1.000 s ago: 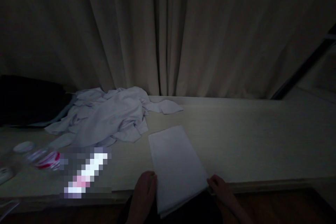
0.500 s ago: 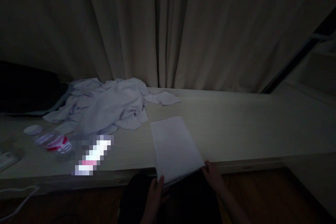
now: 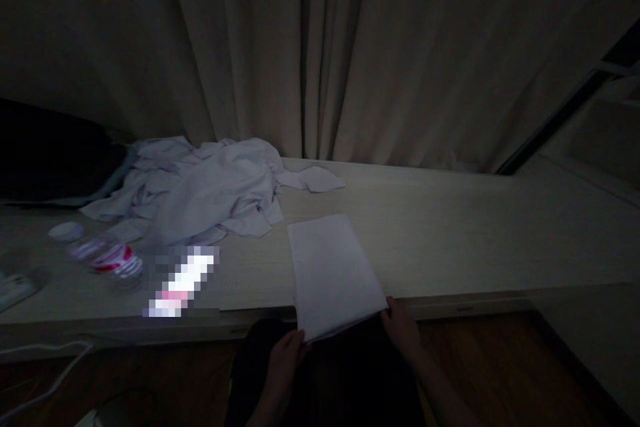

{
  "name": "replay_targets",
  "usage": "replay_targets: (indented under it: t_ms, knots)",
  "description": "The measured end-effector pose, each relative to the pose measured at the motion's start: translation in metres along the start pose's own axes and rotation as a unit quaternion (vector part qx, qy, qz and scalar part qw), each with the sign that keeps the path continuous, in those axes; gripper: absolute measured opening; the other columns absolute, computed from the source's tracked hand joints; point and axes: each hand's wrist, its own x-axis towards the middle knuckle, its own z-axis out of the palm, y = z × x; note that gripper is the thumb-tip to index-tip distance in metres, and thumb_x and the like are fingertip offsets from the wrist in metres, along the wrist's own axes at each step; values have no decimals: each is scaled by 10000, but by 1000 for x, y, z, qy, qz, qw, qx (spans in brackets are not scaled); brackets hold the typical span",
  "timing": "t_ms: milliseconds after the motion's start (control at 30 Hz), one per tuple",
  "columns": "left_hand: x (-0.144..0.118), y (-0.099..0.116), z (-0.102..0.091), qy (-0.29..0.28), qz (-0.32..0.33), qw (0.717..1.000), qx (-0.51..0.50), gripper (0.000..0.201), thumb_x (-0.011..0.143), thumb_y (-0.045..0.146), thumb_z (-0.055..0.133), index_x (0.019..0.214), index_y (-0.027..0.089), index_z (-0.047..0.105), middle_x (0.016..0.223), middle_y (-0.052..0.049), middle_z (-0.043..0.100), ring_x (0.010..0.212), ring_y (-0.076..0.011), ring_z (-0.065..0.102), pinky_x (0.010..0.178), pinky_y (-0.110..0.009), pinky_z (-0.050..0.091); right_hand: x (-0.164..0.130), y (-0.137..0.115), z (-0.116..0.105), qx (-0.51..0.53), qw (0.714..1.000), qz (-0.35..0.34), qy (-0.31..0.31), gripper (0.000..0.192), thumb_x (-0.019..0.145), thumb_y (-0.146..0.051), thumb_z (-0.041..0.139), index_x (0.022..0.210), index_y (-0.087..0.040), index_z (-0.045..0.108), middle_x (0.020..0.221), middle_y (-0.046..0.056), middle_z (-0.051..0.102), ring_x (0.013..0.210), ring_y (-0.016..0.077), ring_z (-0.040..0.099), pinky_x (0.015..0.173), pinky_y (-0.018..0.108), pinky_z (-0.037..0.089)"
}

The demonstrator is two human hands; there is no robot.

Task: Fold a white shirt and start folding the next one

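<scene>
A folded white cloth (image 3: 335, 273) lies flat on the desk, its near end jutting over the front edge above my lap. At its near left corner, my left hand (image 3: 289, 350) pinches the fabric between thumb and fingers. My right hand (image 3: 399, 323) grips the near right corner in the same way. Further back on the left is a crumpled heap of white cloth (image 3: 215, 190), which looks like garments, with one flap reaching right. The exact kind of the folded piece cannot be made out in the dim light.
A clear plastic bottle (image 3: 113, 257) with a red label lies on the left, near a white round object (image 3: 66, 231). A blurred-out bright item (image 3: 183, 283) is beside it. A dark bag-like object (image 3: 50, 153) stands back left. Curtains (image 3: 260, 47) hang behind the desk (image 3: 450, 233).
My left hand has shifted slightly left and its thumb no longer lies on top of the cloth. The view has tilted a little; the folded cloth stays nearly in place.
</scene>
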Motion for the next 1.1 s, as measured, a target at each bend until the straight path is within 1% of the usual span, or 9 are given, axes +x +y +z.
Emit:
replay_targets:
  t_ms: [100,167,233,300,467,667,767,933,1100]
  knots:
    - [-7,-2,3,-13,-78,996,-38,247,759,298,619,965,165,591,981,-94,683,751,-224,696,721,-387,577,-5,-3,-1,-3,1000,-4,-9,345,910,-370,318,1122,-211,538,1057,91,668,965,211,618,773,296,409]
    - [-10,-3,6,-17,-105,994,-39,278,789,314,586,1023,165,564,1050,-126,668,723,-238,701,690,-402,579,-8,-4,-2,-4,1000,-8,-11,381,918,-405,285,1133,-222,541,1063,91,667,955,224,624,757,309,414]
    - [-9,-5,7,-13,-93,995,-27,245,800,284,577,981,119,585,1001,-150,682,727,-227,700,689,-356,576,-10,-3,-4,-1,1000,-13,-14,400,924,-409,258,1147,-235,540,1071,86,666,951,225,626,750,312,416]
    - [-5,-6,6,-15,-71,997,-14,207,780,254,607,897,83,622,906,-147,705,739,-211,695,695,-311,571,-10,-1,-3,0,1000,-18,-13,391,925,-375,255,1155,-242,543,1074,78,666,958,215,622,763,306,413]
    - [3,-3,-3,-36,-39,999,-5,246,645,290,747,758,81,683,798,-103,730,768,-189,680,743,-271,561,-10,5,0,-23,999,-26,-4,359,907,-316,297,1109,-221,577,1036,78,674,950,208,615,770,297,409]
    - [1,9,-2,-62,-18,998,-2,405,508,410,814,757,107,713,830,-87,743,821,-200,670,789,-276,545,-11,7,-3,-26,998,-59,-8,375,922,-296,251,1101,-234,575,1058,68,668,910,192,628,708,280,406]
    - [2,12,2,-68,-11,998,12,435,495,436,813,769,111,719,841,-87,745,823,-203,669,797,-280,537,-11,11,-3,-48,998,-41,-11,360,931,-317,258,1101,-240,566,1003,73,683,880,202,639,688,289,407]
    - [6,15,6,-52,-4,999,6,391,497,414,815,741,124,722,838,-82,744,818,-197,668,810,-288,529,-12,24,3,-83,996,-38,-15,360,941,-361,255,1123,-258,548,988,83,688,863,219,650,697,307,415]
    - [7,13,11,-45,2,999,7,419,501,423,810,766,113,717,875,-101,738,856,-211,665,841,-318,526,-14,28,6,-82,997,-10,-3,378,942,-341,228,1146,-243,530,927,92,699,827,237,661,666,320,418]
